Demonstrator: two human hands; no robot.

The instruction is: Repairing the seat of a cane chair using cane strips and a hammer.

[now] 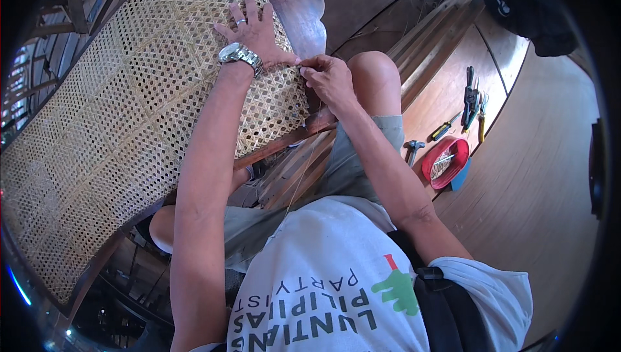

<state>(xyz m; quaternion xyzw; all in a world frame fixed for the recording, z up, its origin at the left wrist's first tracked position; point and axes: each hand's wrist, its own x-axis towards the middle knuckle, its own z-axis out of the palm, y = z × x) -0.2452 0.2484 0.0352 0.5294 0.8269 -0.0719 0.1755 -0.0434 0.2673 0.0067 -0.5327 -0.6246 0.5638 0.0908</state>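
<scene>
A woven cane panel [149, 74], pale yellow with open holes, lies in a dark wooden frame [275, 145] across the left and middle. My left hand [257, 34] rests on it with fingers spread and the thumb stretched to the panel's right edge. Beside that thumb tip, my right hand [331, 80] is closed in a pinch at the same edge. A thin cane strand [303, 174] trails down from below the right hand toward my lap; its end between the fingertips is too small to make out clearly.
On a wooden board to the right are a hammer [414, 150], a yellow-and-black screwdriver [445, 127], pliers [482, 119] and other hand tools. A red container [460, 148] holding small pale pieces stands by them. The frame's scalloped wooden edge [304, 12] lies beyond my hands.
</scene>
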